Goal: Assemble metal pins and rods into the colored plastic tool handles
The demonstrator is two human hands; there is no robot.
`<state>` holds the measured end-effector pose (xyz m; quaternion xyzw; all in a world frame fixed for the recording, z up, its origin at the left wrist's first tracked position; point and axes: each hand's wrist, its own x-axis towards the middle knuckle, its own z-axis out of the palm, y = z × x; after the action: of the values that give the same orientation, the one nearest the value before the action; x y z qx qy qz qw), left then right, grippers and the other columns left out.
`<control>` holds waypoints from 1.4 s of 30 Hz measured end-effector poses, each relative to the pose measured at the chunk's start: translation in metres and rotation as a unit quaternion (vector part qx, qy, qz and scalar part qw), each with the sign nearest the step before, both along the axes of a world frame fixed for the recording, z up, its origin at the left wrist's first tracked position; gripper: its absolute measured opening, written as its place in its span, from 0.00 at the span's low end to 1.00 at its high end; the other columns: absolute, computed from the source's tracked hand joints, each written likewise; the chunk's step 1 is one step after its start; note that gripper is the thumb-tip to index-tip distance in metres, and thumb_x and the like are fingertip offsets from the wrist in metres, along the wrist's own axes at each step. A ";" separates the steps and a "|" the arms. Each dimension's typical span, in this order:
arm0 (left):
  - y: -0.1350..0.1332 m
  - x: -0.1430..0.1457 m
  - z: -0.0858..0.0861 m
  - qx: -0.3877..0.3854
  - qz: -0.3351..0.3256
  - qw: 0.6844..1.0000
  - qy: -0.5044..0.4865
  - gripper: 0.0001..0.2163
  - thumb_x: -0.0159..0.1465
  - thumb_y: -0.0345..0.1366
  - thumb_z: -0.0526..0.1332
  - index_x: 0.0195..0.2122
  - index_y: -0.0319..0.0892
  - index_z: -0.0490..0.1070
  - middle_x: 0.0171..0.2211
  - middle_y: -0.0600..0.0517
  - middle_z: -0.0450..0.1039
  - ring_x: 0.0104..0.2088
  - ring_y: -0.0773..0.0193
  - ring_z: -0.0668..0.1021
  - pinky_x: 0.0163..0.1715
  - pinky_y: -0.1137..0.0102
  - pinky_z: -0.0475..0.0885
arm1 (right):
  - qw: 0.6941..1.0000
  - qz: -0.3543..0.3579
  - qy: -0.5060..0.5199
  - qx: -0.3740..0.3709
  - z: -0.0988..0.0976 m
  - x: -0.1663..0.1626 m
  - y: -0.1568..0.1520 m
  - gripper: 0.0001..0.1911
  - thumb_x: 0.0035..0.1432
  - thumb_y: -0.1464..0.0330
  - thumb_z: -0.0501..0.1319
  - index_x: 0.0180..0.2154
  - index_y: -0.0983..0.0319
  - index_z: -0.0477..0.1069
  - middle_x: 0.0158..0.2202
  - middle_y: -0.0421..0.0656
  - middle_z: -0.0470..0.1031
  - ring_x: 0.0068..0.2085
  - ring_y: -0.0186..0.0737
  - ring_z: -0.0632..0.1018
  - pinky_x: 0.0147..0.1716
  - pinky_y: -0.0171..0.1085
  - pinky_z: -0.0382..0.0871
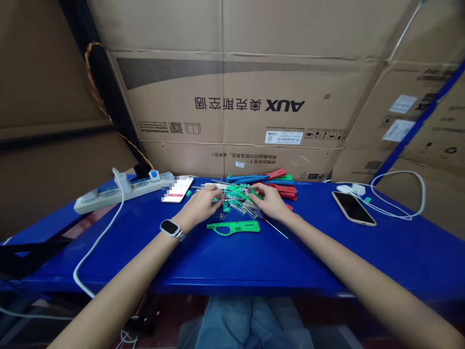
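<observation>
My left hand [208, 201], with a watch [170, 227] on its wrist, is at the left side of a pile of small parts [238, 198]. Its fingers are curled together, and what they hold is too small to make out. At the pile's right side, my right hand [271, 199] pinches a green plastic piece [260, 192]. Clear tubes, metal rods and teal bits lie mixed between the hands. In front of them rests a green gas lighter shell half [238, 228]. A thin metal rod [276, 228] sticks out below my right hand.
Red handle shells [285, 191] and blue ones [250, 178] lie behind the pile. A lit phone [178, 189] and a power strip [109, 196] are on the left. A dark phone [354, 208] and white cable [423, 194] lie right. Cardboard [247, 72] walls the blue table [308, 261].
</observation>
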<state>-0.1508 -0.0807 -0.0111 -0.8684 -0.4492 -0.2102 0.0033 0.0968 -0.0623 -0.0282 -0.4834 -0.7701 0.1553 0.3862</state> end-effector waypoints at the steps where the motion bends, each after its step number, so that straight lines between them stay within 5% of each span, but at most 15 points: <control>1: 0.008 0.005 0.001 0.010 0.012 1.000 0.017 0.08 0.68 0.32 0.54 0.36 0.42 0.72 0.40 0.47 0.71 0.43 0.55 0.73 0.42 0.63 0.68 | 1.000 -0.013 -0.012 -0.001 0.000 0.000 0.005 0.14 0.58 0.63 0.60 0.44 0.63 0.75 0.33 0.43 0.78 0.34 0.41 0.76 0.35 0.37 0.66; 7: 0.028 0.016 -0.005 0.044 0.064 0.992 0.100 0.09 0.67 0.32 0.55 0.45 0.41 0.72 0.47 0.44 0.73 0.48 0.50 0.72 0.45 0.59 0.65 | 0.993 -0.088 -0.076 -0.007 -0.004 -0.004 0.021 0.17 0.58 0.63 0.61 0.50 0.55 0.73 0.40 0.42 0.79 0.42 0.46 0.78 0.36 0.38 0.66; 11: 0.026 0.010 -0.010 0.062 0.062 0.989 0.115 0.09 0.67 0.33 0.55 0.44 0.41 0.74 0.44 0.44 0.75 0.47 0.50 0.72 0.45 0.57 0.63 | 0.994 -0.062 -0.094 0.009 -0.010 -0.005 0.023 0.20 0.60 0.64 0.60 0.54 0.57 0.69 0.42 0.43 0.78 0.42 0.45 0.77 0.38 0.39 0.66; 18: 0.026 0.003 -0.008 0.093 0.006 0.993 0.071 0.07 0.70 0.35 0.53 0.42 0.42 0.71 0.43 0.46 0.74 0.44 0.54 0.74 0.43 0.60 0.65 | 0.988 -0.046 -0.107 0.105 -0.006 -0.003 0.013 0.12 0.64 0.64 0.57 0.46 0.59 0.73 0.47 0.48 0.74 0.51 0.51 0.72 0.47 0.47 0.63; 29: 0.003 0.007 0.004 0.098 -0.054 0.991 -0.075 0.12 0.74 0.35 0.47 0.53 0.45 0.65 0.48 0.45 0.67 0.43 0.57 0.78 0.44 0.62 0.73 | 0.981 -0.010 -0.131 0.145 -0.006 -0.011 -0.012 0.18 0.58 0.56 0.64 0.46 0.59 0.73 0.47 0.48 0.74 0.49 0.50 0.70 0.47 0.48 0.60; 35: -0.005 0.010 0.008 0.115 -0.029 0.992 -0.054 0.15 0.72 0.31 0.47 0.56 0.46 0.66 0.48 0.45 0.66 0.37 0.59 0.78 0.38 0.64 0.73 | 0.983 -0.018 -0.135 0.123 -0.008 -0.016 -0.011 0.12 0.61 0.58 0.62 0.37 0.61 0.75 0.39 0.46 0.76 0.44 0.49 0.71 0.45 0.46 0.58; 42: -0.008 0.011 0.009 0.109 0.013 0.994 -0.018 0.16 0.71 0.31 0.47 0.57 0.45 0.66 0.50 0.45 0.68 0.35 0.59 0.78 0.30 0.67 0.71 | 0.996 0.003 -0.032 0.080 -0.009 -0.019 -0.012 0.06 0.60 0.64 0.64 0.37 0.60 0.75 0.37 0.43 0.78 0.44 0.46 0.73 0.49 0.46 0.59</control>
<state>-0.1400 -0.0889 -0.0025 -0.8529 -0.4352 -0.2733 0.0925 0.0783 -0.0740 -0.0377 -0.4533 -0.7935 0.0793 0.3982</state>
